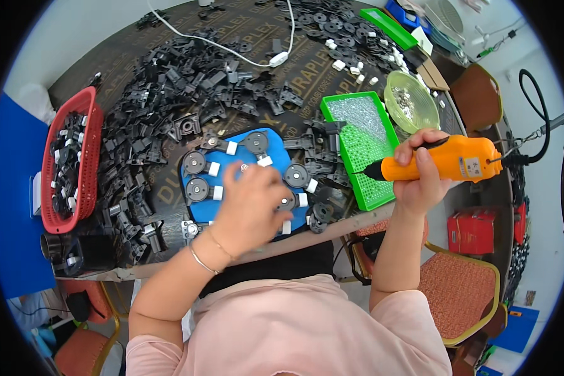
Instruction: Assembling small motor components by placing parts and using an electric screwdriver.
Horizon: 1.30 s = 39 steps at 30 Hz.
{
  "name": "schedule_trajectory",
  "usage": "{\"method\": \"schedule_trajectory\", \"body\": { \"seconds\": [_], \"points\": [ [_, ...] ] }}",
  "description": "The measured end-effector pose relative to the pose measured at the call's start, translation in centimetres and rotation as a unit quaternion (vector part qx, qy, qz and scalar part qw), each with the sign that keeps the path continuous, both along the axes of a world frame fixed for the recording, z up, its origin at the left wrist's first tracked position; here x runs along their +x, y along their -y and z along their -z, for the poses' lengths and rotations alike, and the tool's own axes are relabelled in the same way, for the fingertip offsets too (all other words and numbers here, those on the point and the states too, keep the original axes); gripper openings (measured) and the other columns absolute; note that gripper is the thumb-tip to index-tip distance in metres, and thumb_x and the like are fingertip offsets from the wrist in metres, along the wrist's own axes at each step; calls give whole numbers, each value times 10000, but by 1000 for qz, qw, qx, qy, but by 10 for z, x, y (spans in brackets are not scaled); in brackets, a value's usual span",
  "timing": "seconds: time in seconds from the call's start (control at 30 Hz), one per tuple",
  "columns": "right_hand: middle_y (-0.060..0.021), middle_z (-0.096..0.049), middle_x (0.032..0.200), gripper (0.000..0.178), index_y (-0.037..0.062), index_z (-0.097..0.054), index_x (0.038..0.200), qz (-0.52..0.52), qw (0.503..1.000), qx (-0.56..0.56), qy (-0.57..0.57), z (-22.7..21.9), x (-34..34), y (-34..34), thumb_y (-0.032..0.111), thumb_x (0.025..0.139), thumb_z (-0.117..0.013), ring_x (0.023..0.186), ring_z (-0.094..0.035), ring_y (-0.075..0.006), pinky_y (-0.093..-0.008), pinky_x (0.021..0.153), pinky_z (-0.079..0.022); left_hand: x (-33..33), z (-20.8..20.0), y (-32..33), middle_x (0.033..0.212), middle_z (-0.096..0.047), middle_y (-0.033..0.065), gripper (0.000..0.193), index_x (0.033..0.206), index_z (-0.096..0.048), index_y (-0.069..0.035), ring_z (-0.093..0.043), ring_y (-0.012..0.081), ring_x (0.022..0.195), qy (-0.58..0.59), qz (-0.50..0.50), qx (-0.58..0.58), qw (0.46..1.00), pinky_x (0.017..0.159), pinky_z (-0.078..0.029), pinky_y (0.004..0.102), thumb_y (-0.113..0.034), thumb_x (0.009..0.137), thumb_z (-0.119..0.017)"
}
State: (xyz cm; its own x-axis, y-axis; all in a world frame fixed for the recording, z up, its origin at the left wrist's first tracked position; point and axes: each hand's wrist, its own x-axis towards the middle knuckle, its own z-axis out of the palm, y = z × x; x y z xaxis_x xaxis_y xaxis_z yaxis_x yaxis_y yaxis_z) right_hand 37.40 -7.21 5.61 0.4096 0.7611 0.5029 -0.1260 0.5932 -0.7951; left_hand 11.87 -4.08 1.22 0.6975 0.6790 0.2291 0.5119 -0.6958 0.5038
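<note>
1. The left hand, blurred, is held palm down with bent fingers over the blue mat; whether anything is gripped cannot be told.
2. The right hand is raised to the mat's right and wrapped around one orange electric screwdriver, its bit pointed toward the mat.
3. At least five black discs are seen on the mat, some beside the left hand's fingers.
4. One green tray is placed right of the mat, one red basket left.
</note>
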Motion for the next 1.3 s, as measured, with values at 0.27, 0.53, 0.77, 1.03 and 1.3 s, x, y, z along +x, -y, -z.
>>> {"method": "schedule_trajectory", "body": {
  "seconds": [0.27,0.53,0.77,1.03,1.3],
  "points": [
    [-117,-542,883,228,6,-510,1005,77,997,17,12,8,26,15,-39,784,-546,647,-533,-170,-284,619,-453,54,16,25,917,-543,31,234,851,-670,-116,-493,213,1002,5,94,0,996,1015,-241,524,-216,656,-755],
    [-127,-560,837,240,5,-503,995,145,989,-16,34,29,39,3,-82,782,-569,631,-540,-157,-274,598,-465,74,25,28,801,-569,31,139,759,-677,-113,-514,212,914,-66,73,67,993,1004,-261,509,-245,723,-696],
    [-131,-569,857,243,7,-499,1005,134,990,6,35,40,43,-11,-83,790,-568,647,-556,-157,-281,609,-481,76,25,23,842,-616,-13,102,828,-661,-127,-545,175,888,-92,58,123,986,1009,-274,495,-206,764,-674],
    [-128,-575,864,251,5,-499,1016,132,991,12,21,46,45,-19,-93,795,-563,642,-568,-161,-287,599,-493,48,-4,-4,756,-591,31,33,794,-631,-101,-554,230,778,10,-60,118,991,902,-348,415,-87,778,-656],
    [-108,-562,846,247,17,-499,1011,95,994,19,43,48,44,-22,-100,801,-561,633,-550,-159,-280,585,-471,-41,-14,-41,809,-648,70,65,872,-652,-71,-603,253,816,-20,-224,71,972,875,-372,387,-84,816,-621]
  ]
}}
